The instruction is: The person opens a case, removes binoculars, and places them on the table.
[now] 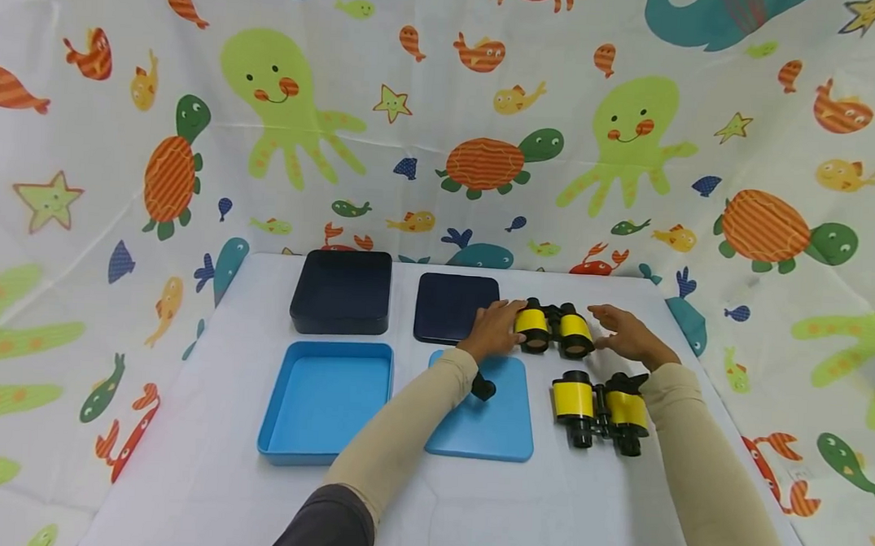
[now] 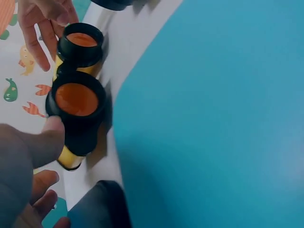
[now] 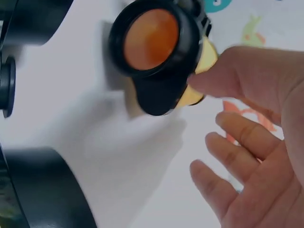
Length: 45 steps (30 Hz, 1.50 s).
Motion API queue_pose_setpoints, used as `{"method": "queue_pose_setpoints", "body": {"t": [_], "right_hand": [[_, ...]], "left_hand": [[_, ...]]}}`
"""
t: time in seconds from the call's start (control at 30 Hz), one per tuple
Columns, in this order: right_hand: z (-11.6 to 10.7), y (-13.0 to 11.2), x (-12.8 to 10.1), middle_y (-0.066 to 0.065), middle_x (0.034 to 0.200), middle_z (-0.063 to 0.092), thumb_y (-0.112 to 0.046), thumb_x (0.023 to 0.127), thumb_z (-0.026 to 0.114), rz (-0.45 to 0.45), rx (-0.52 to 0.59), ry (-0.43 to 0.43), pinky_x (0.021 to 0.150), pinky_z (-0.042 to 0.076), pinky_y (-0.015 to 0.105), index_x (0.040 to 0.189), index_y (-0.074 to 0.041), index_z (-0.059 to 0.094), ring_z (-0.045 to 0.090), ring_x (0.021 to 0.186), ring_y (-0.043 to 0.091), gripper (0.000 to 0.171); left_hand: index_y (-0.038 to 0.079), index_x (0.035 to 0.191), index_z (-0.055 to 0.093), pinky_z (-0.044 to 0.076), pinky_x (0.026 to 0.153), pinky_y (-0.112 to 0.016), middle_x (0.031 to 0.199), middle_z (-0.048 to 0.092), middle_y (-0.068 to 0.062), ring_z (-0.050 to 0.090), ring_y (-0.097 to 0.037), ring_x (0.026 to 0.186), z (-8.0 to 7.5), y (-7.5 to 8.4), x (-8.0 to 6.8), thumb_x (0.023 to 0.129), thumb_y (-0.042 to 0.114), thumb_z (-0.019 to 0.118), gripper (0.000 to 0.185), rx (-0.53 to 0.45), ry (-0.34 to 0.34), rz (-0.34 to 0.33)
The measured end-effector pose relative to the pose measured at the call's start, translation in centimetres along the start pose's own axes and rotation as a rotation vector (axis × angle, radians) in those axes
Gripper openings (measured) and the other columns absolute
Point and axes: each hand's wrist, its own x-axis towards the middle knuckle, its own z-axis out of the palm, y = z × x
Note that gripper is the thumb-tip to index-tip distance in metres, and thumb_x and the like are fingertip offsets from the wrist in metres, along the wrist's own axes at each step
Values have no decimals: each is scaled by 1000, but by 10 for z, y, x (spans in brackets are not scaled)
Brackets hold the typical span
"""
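The farther yellow-and-black binoculars [image 1: 576,328] lie on the white table with orange lenses toward me. My left hand [image 1: 492,331] is at their left barrel, fingertips right at its edge. In the left wrist view its thumb [image 2: 53,130] overlaps the near barrel's rim, and the fingers are loosely bent below. To the right, my right hand [image 1: 629,334] is spread beside the other barrel. In the right wrist view that thumb [image 3: 213,80] overlaps the barrel's yellow side, with the fingers apart from it. A second pair of binoculars [image 1: 573,397] lies nearer, beside my right sleeve.
A light blue open tray [image 1: 273,429] and a black box [image 1: 341,293] stand on the left. A dark flat lid [image 1: 443,306] and a light blue lid [image 1: 489,438] lie mid-table, the latter under my left forearm. A sea-animal print curtain [image 1: 416,101] hangs behind.
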Motion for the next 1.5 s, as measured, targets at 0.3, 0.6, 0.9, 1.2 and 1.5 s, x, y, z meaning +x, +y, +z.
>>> {"method": "queue_pose_setpoints", "body": {"t": [0.3,0.6,0.9,1.2,1.5], "right_hand": [[13,-28,-6,33,173,19,-48,102,69,-8,-100,40,119,23,79,169,-8,23,19,156,61,91],[45,-76,-2,35,173,9,-59,106,56,-118,-222,143,120,9,84,170,-7,19,1,156,67,91],[85,-120,-6,34,173,16,-69,107,39,-184,-351,264,117,8,87,169,-10,26,7,157,67,87],[108,-130,-10,29,175,15,-75,104,36,-180,-414,301,117,1,87,170,-14,26,2,159,64,91],[135,-144,-16,24,176,14,-69,107,40,-227,-387,350,119,-6,84,169,-14,28,1,161,59,84]], "left_hand": [[14,169,29,34,127,-50,173,35,-11,32,-30,160,-23,-9,-23,108,50,57,76,194,-49,65],[11,171,22,27,131,-52,177,20,-22,17,-40,165,-54,-18,-55,107,59,52,85,366,18,33],[12,171,20,16,133,-57,179,11,-19,7,-44,166,-76,-31,-84,109,64,40,83,432,62,-25],[11,171,17,13,133,-59,179,7,-21,1,-44,166,-84,-31,-98,109,64,38,84,437,70,-37],[10,171,19,14,132,-61,179,5,-21,2,-44,166,-89,-36,-120,110,62,38,82,477,51,-66]]}}
